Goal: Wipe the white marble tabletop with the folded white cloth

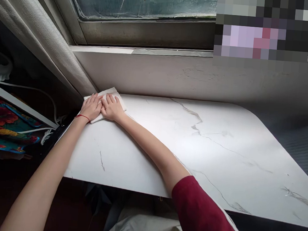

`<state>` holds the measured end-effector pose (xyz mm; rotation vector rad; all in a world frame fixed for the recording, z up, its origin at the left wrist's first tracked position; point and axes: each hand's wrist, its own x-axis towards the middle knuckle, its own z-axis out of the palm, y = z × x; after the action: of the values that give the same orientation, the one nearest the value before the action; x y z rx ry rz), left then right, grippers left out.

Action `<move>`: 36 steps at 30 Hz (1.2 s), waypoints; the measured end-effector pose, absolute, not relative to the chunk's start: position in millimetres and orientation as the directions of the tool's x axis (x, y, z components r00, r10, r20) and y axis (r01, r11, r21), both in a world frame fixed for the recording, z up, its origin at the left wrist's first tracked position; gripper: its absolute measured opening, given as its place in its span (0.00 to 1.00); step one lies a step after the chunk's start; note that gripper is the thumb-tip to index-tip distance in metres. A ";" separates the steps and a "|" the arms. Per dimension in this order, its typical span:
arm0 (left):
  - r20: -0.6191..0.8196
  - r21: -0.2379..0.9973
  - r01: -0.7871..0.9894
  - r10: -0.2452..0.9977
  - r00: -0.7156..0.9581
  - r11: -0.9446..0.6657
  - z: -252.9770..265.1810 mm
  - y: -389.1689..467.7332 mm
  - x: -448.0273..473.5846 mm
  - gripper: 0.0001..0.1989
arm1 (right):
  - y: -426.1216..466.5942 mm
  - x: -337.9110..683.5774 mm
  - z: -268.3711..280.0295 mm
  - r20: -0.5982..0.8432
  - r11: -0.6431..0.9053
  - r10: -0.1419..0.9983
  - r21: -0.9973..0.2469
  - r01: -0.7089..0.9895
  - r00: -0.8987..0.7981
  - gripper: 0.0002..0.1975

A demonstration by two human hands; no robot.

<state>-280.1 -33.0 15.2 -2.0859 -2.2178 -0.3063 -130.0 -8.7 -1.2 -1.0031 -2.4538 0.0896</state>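
A white cloth lies flat at the far left corner of the marble-patterned white tabletop. My left hand, with a red string bracelet at the wrist, rests palm down on its left part. Beside it my right hand presses on the cloth, fingers stretched forward. Both hands lie flat and sit close together, with the thumbs near each other. Part of the cloth is hidden under them.
Behind the tabletop rises a pale wall below a metal-framed window. A beige curtain hangs at the left, near the cloth. Left of the table stand a white metal frame and a colourful floral fabric.
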 end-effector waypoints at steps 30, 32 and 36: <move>0.127 0.047 0.992 0.984 -0.123 0.118 22.9 -49.6 -235.4 0.32 | -37.9 -93.5 2.8 0.362 0.646 0.753 -0.249 0.722 -0.550 0.25; 0.158 0.028 0.999 0.986 -0.046 0.042 18.7 -72.7 -230.8 0.32 | -59.4 -76.5 4.9 0.355 0.676 0.723 -0.185 0.713 -0.593 0.27; 0.254 0.008 0.996 0.964 0.082 -0.087 7.6 -138.9 -217.4 0.33 | -119.4 -37.9 12.0 0.325 0.755 0.637 -0.080 0.650 -0.699 0.29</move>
<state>-217.4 -138.9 7.6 -2.1812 -2.0010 -0.2904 -37.9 -119.4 12.0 -0.9928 -2.6202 -0.0576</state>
